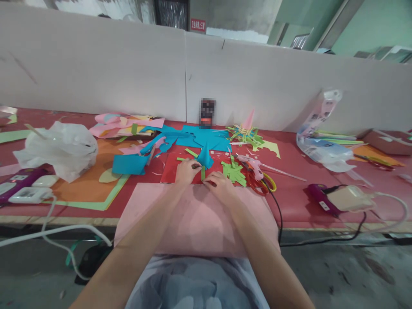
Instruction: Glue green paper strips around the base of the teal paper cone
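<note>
A pointed blue paper cone (205, 157) stands on the red board (170, 165) in front of me. My left hand (187, 171) is closed, its fingertips pinched at the cone's lower left edge. From the base of the cone a short green paper strip (203, 173) runs toward me. At the near end of this strip, the fingertips of my right hand (220, 184) are pinched together. A pile of cut green strips (233, 171) lies just right of the cone, and a pink glue gun (252, 165) rests beyond the pile.
Blue paper sheets (209, 138) lie behind the board, beside a pink cone with green strips (247, 122). Crumpled white plastic (61, 150) and orange paper (86, 184) are at left. A power strip (325, 199) with cables sits at right. A white partition (128, 73) rises behind.
</note>
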